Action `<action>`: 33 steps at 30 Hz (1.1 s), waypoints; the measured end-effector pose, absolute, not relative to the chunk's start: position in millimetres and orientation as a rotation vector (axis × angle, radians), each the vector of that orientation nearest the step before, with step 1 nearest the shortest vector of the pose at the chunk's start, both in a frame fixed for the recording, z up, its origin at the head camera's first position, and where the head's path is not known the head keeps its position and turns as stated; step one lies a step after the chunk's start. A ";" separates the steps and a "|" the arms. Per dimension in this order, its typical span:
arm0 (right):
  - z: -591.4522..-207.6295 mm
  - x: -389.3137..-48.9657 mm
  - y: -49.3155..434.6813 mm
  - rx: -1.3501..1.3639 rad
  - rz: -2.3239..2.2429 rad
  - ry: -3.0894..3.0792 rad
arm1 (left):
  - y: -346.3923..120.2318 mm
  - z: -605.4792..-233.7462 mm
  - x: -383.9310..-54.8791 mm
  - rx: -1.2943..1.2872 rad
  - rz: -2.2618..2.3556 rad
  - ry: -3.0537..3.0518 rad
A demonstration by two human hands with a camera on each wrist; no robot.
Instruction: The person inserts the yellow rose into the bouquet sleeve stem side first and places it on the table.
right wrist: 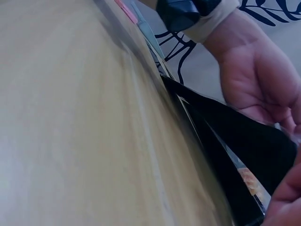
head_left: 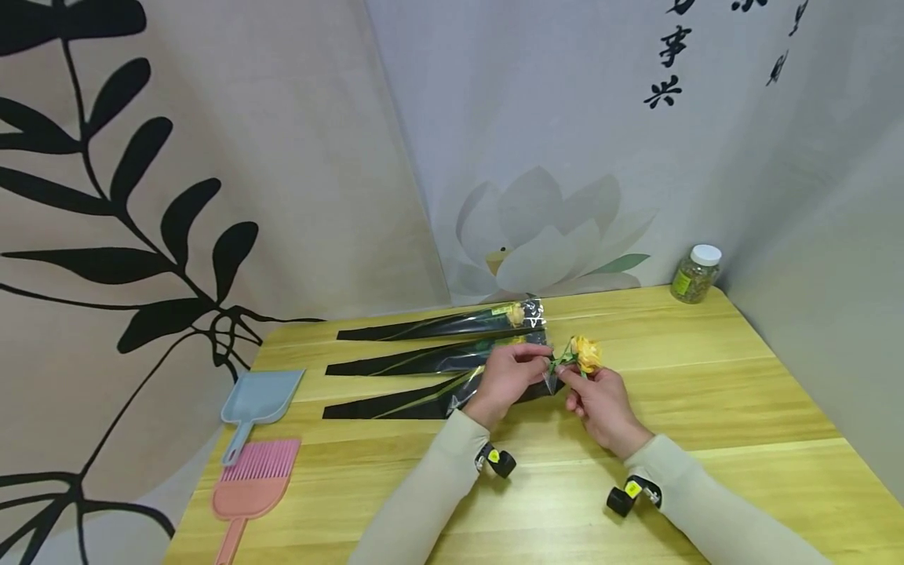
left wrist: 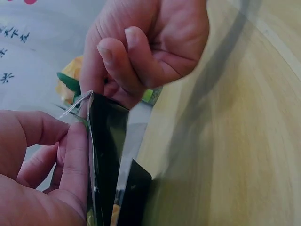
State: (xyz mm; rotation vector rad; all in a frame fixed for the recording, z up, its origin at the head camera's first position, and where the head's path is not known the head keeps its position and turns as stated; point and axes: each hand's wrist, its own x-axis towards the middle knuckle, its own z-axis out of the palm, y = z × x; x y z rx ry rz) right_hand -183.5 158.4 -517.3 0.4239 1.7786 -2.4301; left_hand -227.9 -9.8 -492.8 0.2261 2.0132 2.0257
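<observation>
A yellow artificial-looking rose (head_left: 587, 353) with green leaves stands out of the mouth of a black flower sleeve (left wrist: 109, 136) with a clear film front. My left hand (head_left: 510, 378) pinches the sleeve's mouth at its film side, close to the green stem (head_left: 561, 361). From the other side my right hand (head_left: 602, 404) pinches the sleeve's edge just below the rose, thumb and forefinger together. In the right wrist view the black back of the sleeve slants up from the table to the right fingers (right wrist: 287, 197). The exact fingertip contacts are partly hidden.
Two more sleeved yellow roses, one at the back (head_left: 438, 323) and one in the middle (head_left: 431, 358), lie behind the hands. At the left are a blue dustpan (head_left: 263, 397) and a pink hand brush (head_left: 254, 494). A white-lidded jar (head_left: 695, 275) stands at the back right corner.
</observation>
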 end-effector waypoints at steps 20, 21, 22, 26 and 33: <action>-510.3 -176.9 172.7 0.027 -2.389 1.653 | -17.2 -489.7 -228.6 0.223 2.089 1.959; -510.5 -176.5 174.8 -0.013 -2.385 1.639 | -18.0 -489.6 -228.6 0.220 2.087 1.961; -510.7 -176.3 176.9 -0.052 -2.380 1.620 | -18.7 -489.9 -228.8 0.219 2.085 1.962; -512.3 -175.8 184.8 -0.162 -2.341 1.580 | -21.6 -491.7 -229.7 0.208 2.066 1.978; -514.9 -177.7 193.2 -0.195 -2.335 1.643 | -24.9 -491.5 -229.9 0.223 2.017 2.005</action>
